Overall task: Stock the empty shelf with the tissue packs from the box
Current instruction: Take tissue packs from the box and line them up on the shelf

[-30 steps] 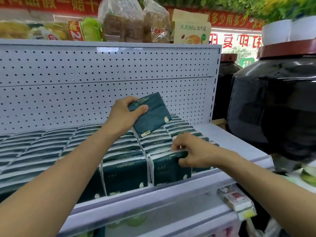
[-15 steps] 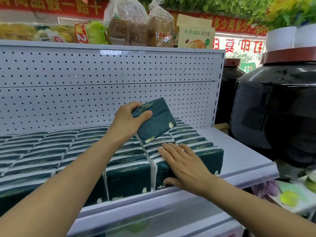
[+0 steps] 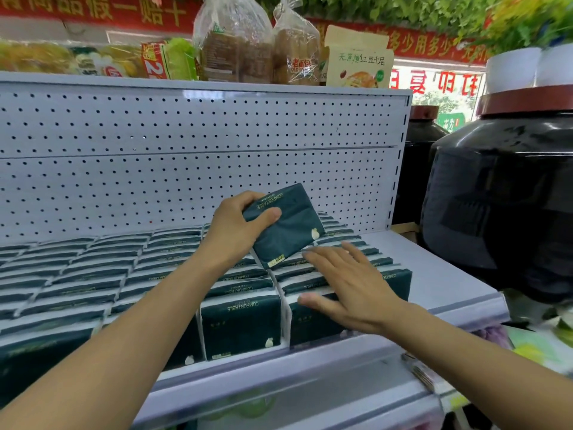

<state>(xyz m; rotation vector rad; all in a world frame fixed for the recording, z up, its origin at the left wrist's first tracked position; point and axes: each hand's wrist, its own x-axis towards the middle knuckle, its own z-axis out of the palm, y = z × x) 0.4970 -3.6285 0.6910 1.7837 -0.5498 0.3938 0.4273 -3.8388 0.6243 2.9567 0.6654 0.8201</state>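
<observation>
White metal shelf (image 3: 440, 274) with perforated back panel (image 3: 198, 169): stocked from the left edge across most of its width with dark green tissue packs (image 3: 93, 274), standing upright in tight rows from back panel to front lip; the right end of the shelf is bare. One loose tissue pack (image 3: 288, 228), same dark green wrapper, held tilted above the rightmost rows, gripped by the left hand (image 3: 235, 228) with thumb across its face and fingers behind its top edge. Right hand (image 3: 350, 287): fingers straight and spread, palm down over the tops of the front right packs, holding nothing; contact cannot be told through the blur. Above the back panel: bagged bread loaves (image 3: 235, 41) and a cardboard box (image 3: 356, 57). Beyond the shelf's right edge: large black jar (image 3: 502, 206).
</observation>
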